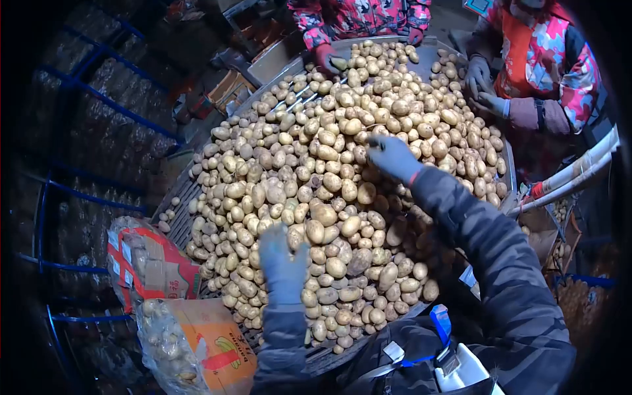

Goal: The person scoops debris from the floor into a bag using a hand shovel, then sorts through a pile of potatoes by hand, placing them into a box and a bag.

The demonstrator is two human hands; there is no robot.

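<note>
Potatoes lie heaped on a large slatted sorting table. In a grey-blue glove, my left hand rests over the near left part of the heap; its fingers point away from me and are slightly blurred, somewhat apart, with no potato visible in them. Farther off and to the right, my right hand, also gloved, reaches over the middle of the heap. Its fingers are bent towards the potatoes, and their tips are dark and partly hidden, so a held object cannot be made out.
Two people in patterned clothing stand at the far side, one gloved hand at the potatoes, another person's hands at the right. A red bag and an orange box with plastic-wrapped potatoes stand at the left. White pipes jut in at right.
</note>
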